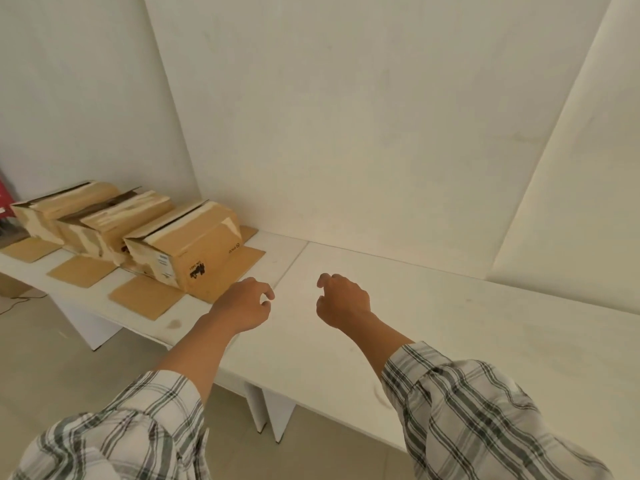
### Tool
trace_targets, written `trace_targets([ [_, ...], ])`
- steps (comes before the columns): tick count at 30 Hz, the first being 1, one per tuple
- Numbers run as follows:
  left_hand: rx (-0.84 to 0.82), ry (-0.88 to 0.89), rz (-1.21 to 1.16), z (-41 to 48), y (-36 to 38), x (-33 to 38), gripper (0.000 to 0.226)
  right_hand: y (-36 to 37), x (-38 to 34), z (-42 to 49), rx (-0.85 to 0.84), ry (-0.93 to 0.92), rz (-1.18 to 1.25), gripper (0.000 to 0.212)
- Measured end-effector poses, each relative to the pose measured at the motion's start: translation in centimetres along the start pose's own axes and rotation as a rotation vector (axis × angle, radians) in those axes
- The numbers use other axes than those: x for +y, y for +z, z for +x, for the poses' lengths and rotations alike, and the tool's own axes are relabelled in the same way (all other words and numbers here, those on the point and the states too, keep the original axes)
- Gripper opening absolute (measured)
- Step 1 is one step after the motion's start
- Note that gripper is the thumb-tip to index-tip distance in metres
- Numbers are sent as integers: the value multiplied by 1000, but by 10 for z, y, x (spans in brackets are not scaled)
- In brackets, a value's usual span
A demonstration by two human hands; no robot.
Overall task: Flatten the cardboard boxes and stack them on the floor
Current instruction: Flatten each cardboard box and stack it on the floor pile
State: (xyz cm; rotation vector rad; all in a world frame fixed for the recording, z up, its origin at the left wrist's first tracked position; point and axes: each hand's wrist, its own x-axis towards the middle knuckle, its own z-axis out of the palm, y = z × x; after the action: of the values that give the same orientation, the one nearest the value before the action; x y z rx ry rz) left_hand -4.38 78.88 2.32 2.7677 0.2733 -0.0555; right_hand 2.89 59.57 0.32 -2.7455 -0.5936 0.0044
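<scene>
Cardboard boxes (131,233) (light, stiff; grip splayed flaps) sit far left; left hand (242,303) and right hand (341,301) hover loosely curled, empty.

The three cardboard boxes (138,233) are tan-brown, streaked with paler tape strips; the nearest box (188,252) bears a black printed mark and a white label; the desk (415,323) is plain white, with a faint brownish stain near its front edge; the walls (346,116) are off-white; the floor (52,358) is beige-grey; both sleeves (467,410) are white with grey-green plaid; a red object (4,202) shows at far left.
</scene>
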Motion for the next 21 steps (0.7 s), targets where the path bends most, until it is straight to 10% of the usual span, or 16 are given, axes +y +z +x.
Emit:
trace_targets([
  [21,24,64,87,292,-129,-331,29,137,-242,333,2,127,157,36],
])
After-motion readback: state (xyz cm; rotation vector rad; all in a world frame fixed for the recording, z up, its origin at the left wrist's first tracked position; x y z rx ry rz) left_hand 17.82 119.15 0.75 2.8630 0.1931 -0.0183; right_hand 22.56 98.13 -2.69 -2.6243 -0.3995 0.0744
